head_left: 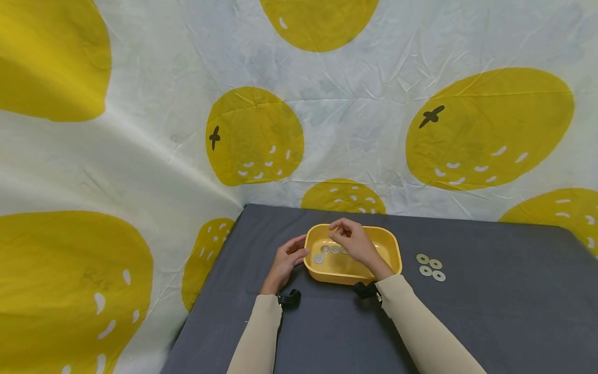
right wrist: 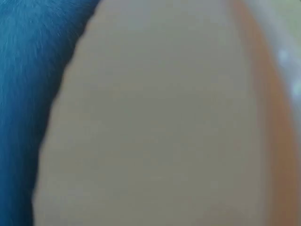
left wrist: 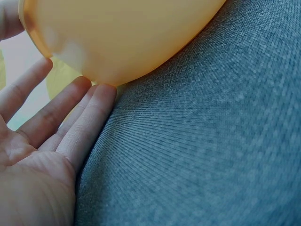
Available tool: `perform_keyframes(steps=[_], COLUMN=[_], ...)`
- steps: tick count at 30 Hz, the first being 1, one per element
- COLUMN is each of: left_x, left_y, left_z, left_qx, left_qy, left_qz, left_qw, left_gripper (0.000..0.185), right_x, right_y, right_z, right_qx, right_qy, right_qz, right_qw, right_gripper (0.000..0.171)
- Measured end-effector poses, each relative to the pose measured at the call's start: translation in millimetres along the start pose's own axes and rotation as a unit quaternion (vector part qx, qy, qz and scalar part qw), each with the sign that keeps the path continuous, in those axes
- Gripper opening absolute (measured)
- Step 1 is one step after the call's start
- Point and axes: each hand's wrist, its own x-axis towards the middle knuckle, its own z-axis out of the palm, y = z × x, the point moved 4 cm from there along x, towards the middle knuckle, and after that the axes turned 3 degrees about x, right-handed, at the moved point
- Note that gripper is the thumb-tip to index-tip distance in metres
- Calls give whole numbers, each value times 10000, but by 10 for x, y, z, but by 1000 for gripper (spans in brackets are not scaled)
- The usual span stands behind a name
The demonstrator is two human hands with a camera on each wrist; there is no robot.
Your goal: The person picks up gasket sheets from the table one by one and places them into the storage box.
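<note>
In the head view, a yellow plastic basin stands on the dark cloth. My left hand is at its left end, thumb by the rim. The left wrist view shows the fairly straight fingers touching the basin's rounded outside wall low down. Over the inside of the basin, my right hand has bent fingers, with thumb and fingertips close together; I cannot tell whether they hold anything. Beneath it lie several flat metal washers, partly hidden by the hand. A single washer lies nearer the left wall.
Right of the basin, several more washers lie grouped on the grey tablecloth. A white hanging cloth with yellow fruit prints encloses the back and left. The basin's outer wall fills most of the right wrist view, blurred.
</note>
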Motion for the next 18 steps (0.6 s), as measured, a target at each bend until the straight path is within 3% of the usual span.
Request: perform_keyframes(steps=[9,18], left_x=[-8,7], left_y=[4,-15], left_z=[-2,2], left_qx=[-121,-138], left_qy=[-25,-54], left_qz=[39,36], left_qw=[9999,9999], left_gripper=[50,52], right_x=[-302,-729], right_y=[3,249], right_z=[-600,-1301], right_qx=[-245,-973], right_qy=[448,1117], right_qz=[-275,326], right_qw=[9983,9884], right_gripper=[24,30])
